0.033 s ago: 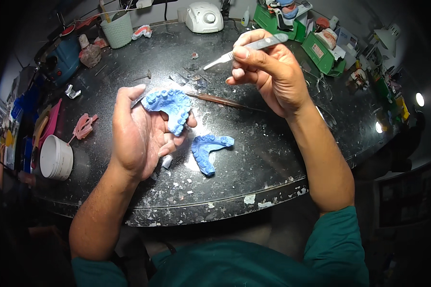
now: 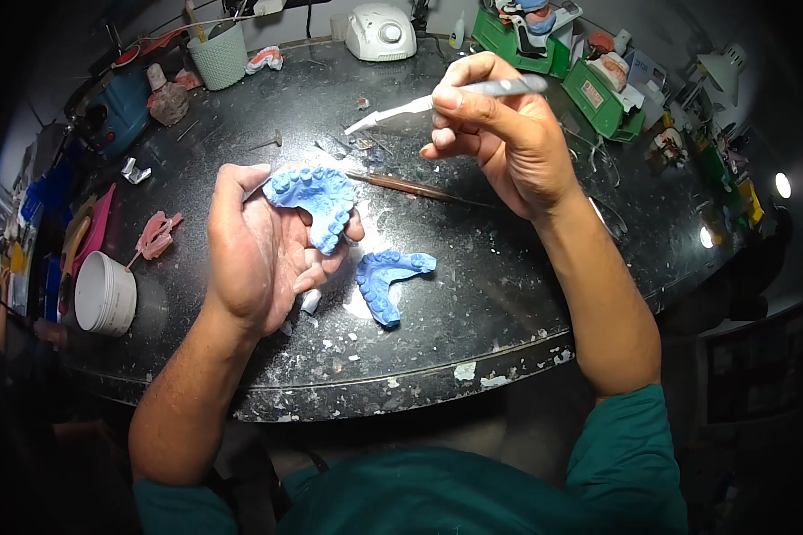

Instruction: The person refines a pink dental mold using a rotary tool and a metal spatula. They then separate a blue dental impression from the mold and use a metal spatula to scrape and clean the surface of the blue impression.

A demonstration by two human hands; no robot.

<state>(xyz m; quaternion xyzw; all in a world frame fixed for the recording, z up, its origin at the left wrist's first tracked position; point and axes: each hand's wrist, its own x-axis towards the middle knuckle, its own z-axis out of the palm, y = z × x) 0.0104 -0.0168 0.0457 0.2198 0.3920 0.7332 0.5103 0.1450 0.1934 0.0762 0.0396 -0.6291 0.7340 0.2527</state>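
Observation:
My left hand [image 2: 263,254] is turned palm up with its fingers curled round a blue dental cast [image 2: 333,189], an arch with its row of teeth facing up. In my right hand [image 2: 495,129] a scalpel [image 2: 410,108] with a grey handle is pinched between thumb and fingers. Its tip points left, above and apart from the cast. A second, V-shaped blue dental cast [image 2: 379,287] lies on the black table below and right of my left hand. Just beyond the held cast rests a slim brown-handled tool [image 2: 406,185].
White chips are scattered along the table's front edge [image 2: 375,392]. On the left stand a white tub [image 2: 105,294] and a pink frame-like piece [image 2: 157,235]. Along the back are a pale basket [image 2: 219,61], a white machine with a knob [image 2: 381,34] and green bins [image 2: 598,102].
The scalpel has tilted in my right hand, its tip swinging left toward the cast and its handle end shifting slightly right and down. My left hand and the casts look nearly still.

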